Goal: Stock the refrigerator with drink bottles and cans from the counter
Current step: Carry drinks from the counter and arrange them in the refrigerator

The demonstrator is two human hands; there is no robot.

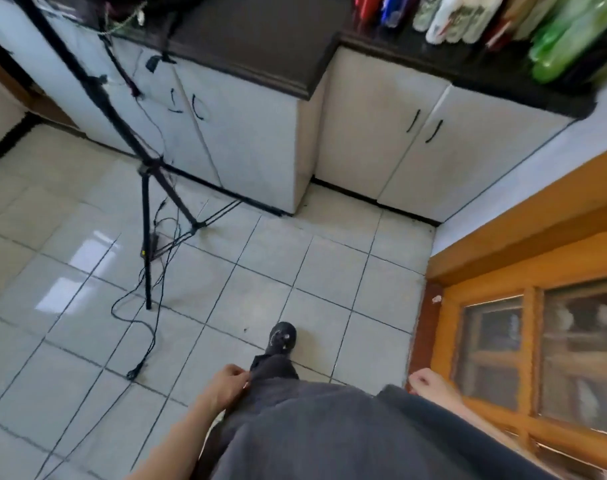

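Observation:
Several drink bottles stand on the dark counter (433, 57) at the top right: green bottles (565, 43), white labelled bottles (458, 19), and red and blue ones (381, 8), all blurred. My left hand (231, 382) hangs by my left thigh with loosely curled fingers and holds nothing. My right hand (430, 382) hangs at my right side, also loosely curled and holding nothing. Both hands are far below the counter. No refrigerator shows in this view.
A black tripod (146, 202) with trailing cables (146, 341) stands on the tiled floor at left. White cabinet doors (392, 140) run under the counter. An orange wooden cabinet with glass panes (537, 341) is close on my right. My dark shoe (281, 337) steps forward.

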